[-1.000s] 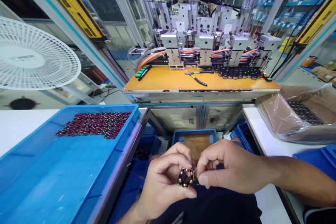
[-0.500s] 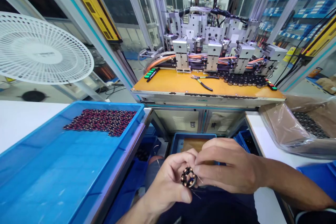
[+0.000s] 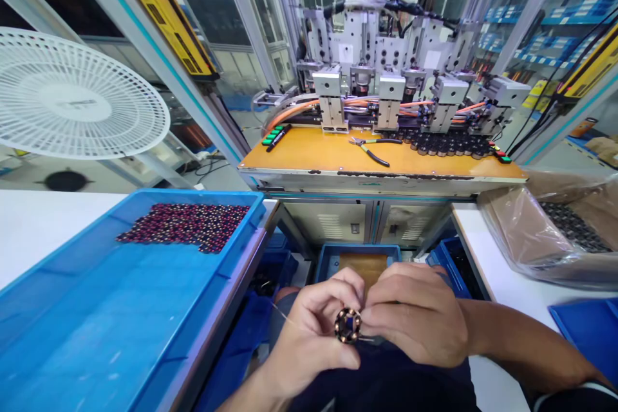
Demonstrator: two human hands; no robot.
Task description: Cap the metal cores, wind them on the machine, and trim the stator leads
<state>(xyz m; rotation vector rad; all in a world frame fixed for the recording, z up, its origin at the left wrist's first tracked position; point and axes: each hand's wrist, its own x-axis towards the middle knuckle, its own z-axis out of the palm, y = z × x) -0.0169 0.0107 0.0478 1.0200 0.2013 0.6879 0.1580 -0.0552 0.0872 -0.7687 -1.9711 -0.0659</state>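
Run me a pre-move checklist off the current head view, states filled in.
1. Ring-shaped part held in left hand: ok.
2. Right hand at the part's edge: ok.
3. Right fingertips gripping a wire: cannot tell, too small and partly hidden.
4. No loose wire sticking out: not ok, one shows beside the left hand.
5. Pliers lying on the orange tabletop: ok.

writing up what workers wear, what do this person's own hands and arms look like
The left hand and right hand are bare, with no glove, ring or watch showing. The right forearm is uncovered up to a dark sleeve with a pale edge band at the picture's lower right. No sleeve shows on the left arm, which the bottom edge cuts off.
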